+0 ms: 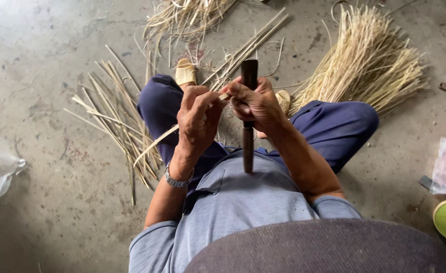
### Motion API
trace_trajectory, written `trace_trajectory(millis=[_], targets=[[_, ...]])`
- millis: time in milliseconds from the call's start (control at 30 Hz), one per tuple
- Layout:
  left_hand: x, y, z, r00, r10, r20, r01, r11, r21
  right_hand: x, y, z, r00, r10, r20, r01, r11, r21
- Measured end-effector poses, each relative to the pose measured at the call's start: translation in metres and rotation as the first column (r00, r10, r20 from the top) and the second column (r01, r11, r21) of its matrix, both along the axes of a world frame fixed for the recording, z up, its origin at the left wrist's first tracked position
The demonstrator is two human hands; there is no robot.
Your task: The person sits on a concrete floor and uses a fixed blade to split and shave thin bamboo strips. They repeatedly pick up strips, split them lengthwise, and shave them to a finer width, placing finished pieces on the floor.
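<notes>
Seated worker on a concrete floor (56,101): the right hand (256,103) is clenched around a dark long-handled knife (248,146) held upright before the chest, while the left hand (197,119) pinches a pale bamboo strip (154,144) against the blade, between bundles of split strips (369,65).

Strip bundle (369,65) right of knees (157,101) — loose strips (114,111) left, on floor (40,60)

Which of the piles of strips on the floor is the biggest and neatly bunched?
The fan-shaped bundle at upper right, beyond the right hand. It is thick and gathered, whereas the strips beside the left hand lie loose and scattered.
</notes>
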State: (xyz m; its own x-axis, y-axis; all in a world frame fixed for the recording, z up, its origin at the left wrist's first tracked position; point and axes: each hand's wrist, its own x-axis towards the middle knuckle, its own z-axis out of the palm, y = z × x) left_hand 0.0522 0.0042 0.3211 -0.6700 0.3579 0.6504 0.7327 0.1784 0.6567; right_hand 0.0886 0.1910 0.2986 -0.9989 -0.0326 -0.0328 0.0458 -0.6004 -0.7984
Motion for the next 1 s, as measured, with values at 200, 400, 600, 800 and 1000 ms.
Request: trace_trajectory(millis=[200,400,600,800,1000], targets=[[-0.001,-0.001,-0.020,0.970,0.075,0.232,-0.130,0.964,0.231,-0.003,-0.018,-0.011,0.997,-0.083,-0.002,0.083,0.996,0.029],[-0.003,-0.005,-0.016,0.996,0.086,0.012,-0.087,0.987,0.132,-0.003,-0.014,-0.020,0.989,-0.116,0.097,0.123,0.990,-0.070],[-0.009,-0.012,-0.038,0.962,0.083,0.262,-0.164,0.939,0.303,0.003,-0.012,-0.041,0.986,-0.163,0.021,0.163,0.986,-0.015],[-0.005,-0.002,-0.040,0.955,-0.036,0.293,-0.086,0.914,0.395,0.003,-0.010,-0.055,0.994,-0.100,0.045,0.109,0.936,-0.335],[-0.005,0.001,-0.023,0.999,-0.025,0.023,0.025,1.000,-0.003,0.006,-0.010,-0.043,0.999,0.049,-0.024,-0.053,0.975,-0.214]])
